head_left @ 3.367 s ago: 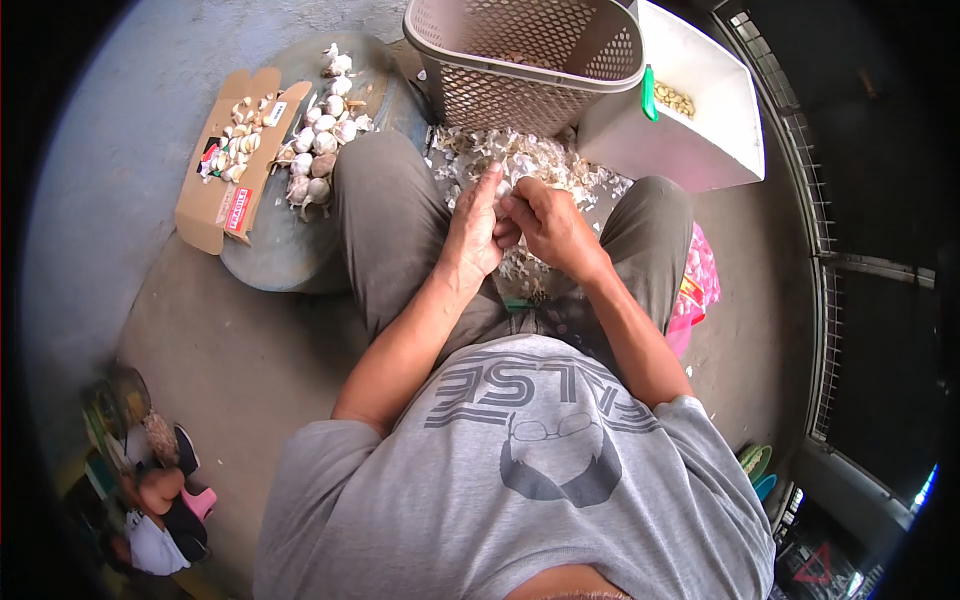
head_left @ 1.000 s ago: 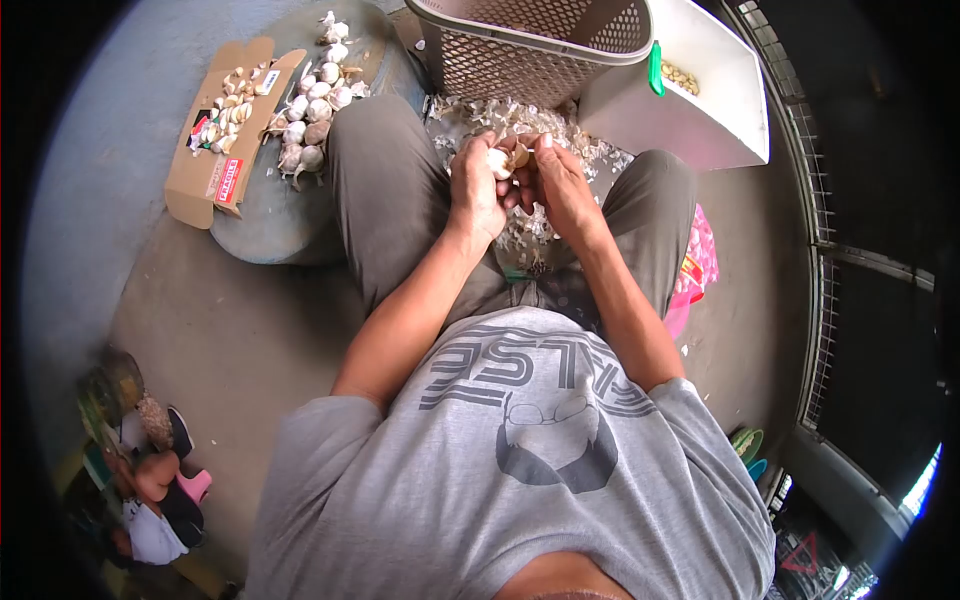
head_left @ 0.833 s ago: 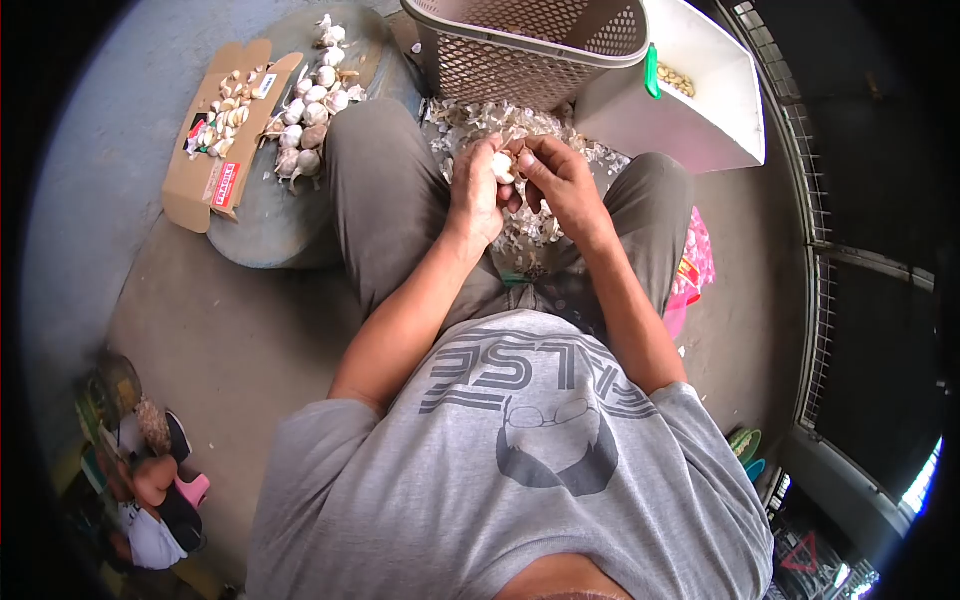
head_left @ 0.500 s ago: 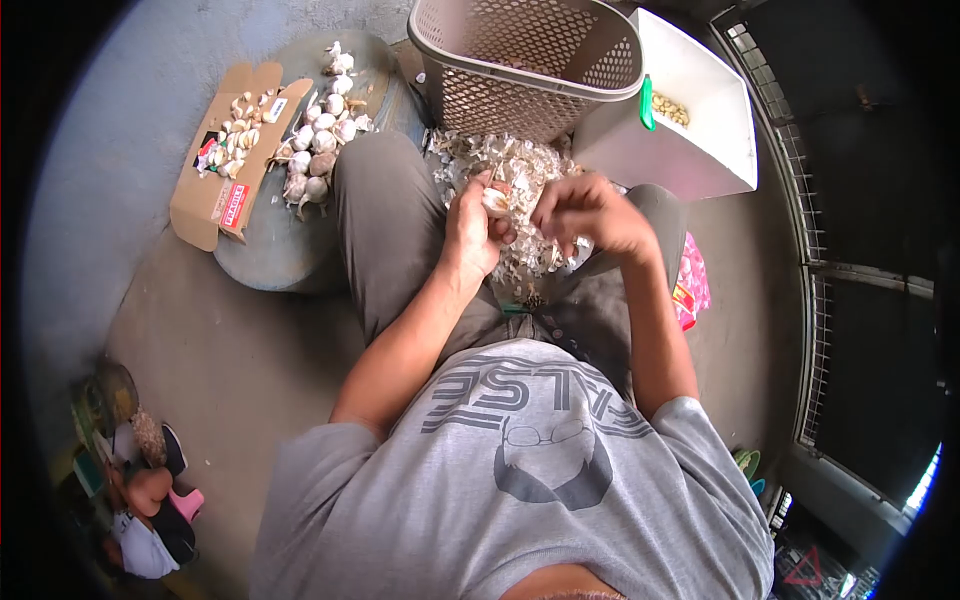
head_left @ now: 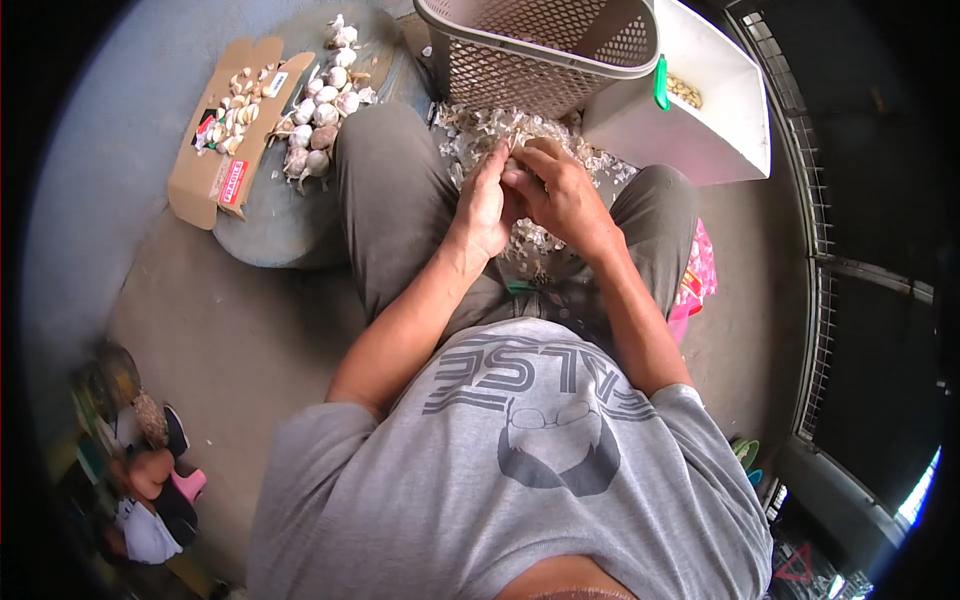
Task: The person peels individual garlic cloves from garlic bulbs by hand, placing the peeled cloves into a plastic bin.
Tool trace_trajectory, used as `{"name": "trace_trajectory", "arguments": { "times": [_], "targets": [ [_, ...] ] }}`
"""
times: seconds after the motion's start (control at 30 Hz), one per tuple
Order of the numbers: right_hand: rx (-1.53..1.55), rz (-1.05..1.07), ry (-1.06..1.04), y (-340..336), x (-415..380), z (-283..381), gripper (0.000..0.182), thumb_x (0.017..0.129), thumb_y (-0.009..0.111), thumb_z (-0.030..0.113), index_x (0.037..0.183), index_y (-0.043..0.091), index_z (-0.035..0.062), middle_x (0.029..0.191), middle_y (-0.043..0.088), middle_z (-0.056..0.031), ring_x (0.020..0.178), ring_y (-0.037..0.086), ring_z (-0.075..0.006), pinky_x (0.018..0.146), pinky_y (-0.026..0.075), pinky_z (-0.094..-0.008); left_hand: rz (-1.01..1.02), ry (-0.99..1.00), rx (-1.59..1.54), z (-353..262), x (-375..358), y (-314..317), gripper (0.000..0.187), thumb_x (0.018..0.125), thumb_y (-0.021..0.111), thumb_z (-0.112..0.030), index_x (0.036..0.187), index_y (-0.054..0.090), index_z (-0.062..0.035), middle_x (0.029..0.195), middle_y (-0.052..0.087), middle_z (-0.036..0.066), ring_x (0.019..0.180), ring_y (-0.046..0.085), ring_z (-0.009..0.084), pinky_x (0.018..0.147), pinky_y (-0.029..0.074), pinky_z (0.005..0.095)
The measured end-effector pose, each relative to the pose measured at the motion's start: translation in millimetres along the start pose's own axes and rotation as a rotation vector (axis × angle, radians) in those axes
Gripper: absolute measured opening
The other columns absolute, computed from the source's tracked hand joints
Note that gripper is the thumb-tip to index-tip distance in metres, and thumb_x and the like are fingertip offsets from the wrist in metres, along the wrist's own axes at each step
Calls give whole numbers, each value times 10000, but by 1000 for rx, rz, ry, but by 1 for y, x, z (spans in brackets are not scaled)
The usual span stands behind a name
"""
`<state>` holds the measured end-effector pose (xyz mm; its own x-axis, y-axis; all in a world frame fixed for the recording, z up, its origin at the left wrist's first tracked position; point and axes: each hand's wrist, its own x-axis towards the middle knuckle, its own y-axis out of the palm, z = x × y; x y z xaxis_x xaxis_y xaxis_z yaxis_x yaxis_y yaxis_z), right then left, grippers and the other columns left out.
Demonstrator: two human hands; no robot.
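Above my lap, my left hand [head_left: 486, 205] and my right hand [head_left: 568, 195] meet, fingers curled together around a garlic bulb [head_left: 514, 163]. Most of the bulb is hidden by the fingers; only a pale bit shows between them. My left hand cups it from the left, while the thumb and fingers of my right hand press on it from the right. Beneath and beyond both hands lies a heap of papery garlic skins [head_left: 470, 130] between my knees.
At left, a round stool [head_left: 262, 235] bears whole garlic bulbs [head_left: 325, 115] and a cardboard box [head_left: 203, 182] with loose cloves [head_left: 236, 116]. A perforated basket [head_left: 520, 80] stands ahead. Right of it, a white container [head_left: 660, 145] holds peeled cloves [head_left: 684, 92], a green handle [head_left: 661, 84] at its rim.
My right hand has moved left and closed onto the garlic bulb, which my left hand was holding with its cloves showing. The view has shifted slightly.
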<state>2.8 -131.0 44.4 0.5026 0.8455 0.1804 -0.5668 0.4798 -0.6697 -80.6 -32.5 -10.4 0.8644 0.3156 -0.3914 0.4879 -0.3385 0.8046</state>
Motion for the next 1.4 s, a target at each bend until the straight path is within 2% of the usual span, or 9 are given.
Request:
{"name": "trace_trajectory", "arguments": {
  "times": [0.13, 0.4, 0.6, 0.7, 0.9, 0.93, 1.07, 1.2, 1.4],
  "targets": [
    [61, 15, 52, -9, 2, -5, 312, 925, 693, 142, 1183, 664, -31, 1009, 651, -201, 935, 663, -367, 840, 519, -410, 41, -6, 76, -4, 2, -5, 405, 1028, 516, -496, 921, 640, -126, 652, 625, 17, 460, 585, 179, 423, 503, 359],
    [313, -34, 211, -5, -7, 4, 287, 927, 700, 118, 1156, 662, -51, 941, 696, -193, 832, 690, -276, 768, 530, -363, 33, 39, 125, -11, -5, 2, 465, 1000, 545, -544, 882, 608, -99, 683, 624, 39, 451, 585, 174, 391, 494, 321],
    [64, -25, 74, -4, 1, 13, 238, 978, 657, 185, 1038, 652, -46, 859, 672, -209, 784, 689, -309, 702, 522, -397, -4, 74, 194, -12, -10, 10, 475, 1027, 496, -538, 866, 599, -104, 652, 576, 5, 449, 550, 132, 375, 453, 286],
    [231, 84, 295, -5, 5, 26, 259, 1002, 627, 212, 959, 598, -41, 823, 664, -217, 750, 681, -357, 674, 515, -443, -36, 72, 229, -10, -10, 4, 470, 1049, 461, -510, 845, 594, -108, 628, 533, -16, 422, 482, 108, 346, 388, 273],
    [114, -165, 106, 28, 3, 9, 278, 1043, 549, 224, 918, 509, -21, 739, 590, -286, 681, 592, -477, 613, 465, -493, -183, 715, 720, 5, 6, -4, 458, 1099, 413, -357, 781, 529, -48, 694, 490, -10, 623, 455, 96, 559, 430, 300],
    [121, -180, 110, 29, 3, 9, 281, 1048, 532, 214, 896, 475, -15, 725, 558, -307, 670, 558, -502, 597, 433, -513, -180, 649, 740, 3, 2, -2, 449, 1104, 412, -319, 779, 511, -25, 727, 491, 1, 720, 444, 101, 656, 432, 315],
    [170, -256, 171, 39, -1, 4, 275, 1038, 535, 201, 883, 460, -13, 706, 546, -301, 671, 550, -503, 596, 424, -518, -210, 595, 795, 6, 2, -3, 382, 1064, 396, -253, 836, 526, 24, 741, 540, 124, 726, 505, 198, 719, 460, 391],
    [164, -299, 121, 46, 0, -8, 252, 1027, 535, 188, 885, 470, -10, 715, 555, -303, 685, 561, -502, 604, 432, -512, -240, 623, 870, 5, 1, -1, 363, 1039, 397, -245, 830, 509, 30, 753, 534, 133, 728, 502, 204, 723, 459, 399],
    [239, -331, 133, 52, 4, -24, 245, 1012, 504, 158, 860, 493, -34, 702, 526, -261, 618, 500, -383, 616, 425, -470, -234, 596, 736, 14, 9, 0, 350, 1029, 401, -243, 804, 485, 11, 744, 506, 116, 729, 483, 191, 707, 450, 381]
  ]
}}
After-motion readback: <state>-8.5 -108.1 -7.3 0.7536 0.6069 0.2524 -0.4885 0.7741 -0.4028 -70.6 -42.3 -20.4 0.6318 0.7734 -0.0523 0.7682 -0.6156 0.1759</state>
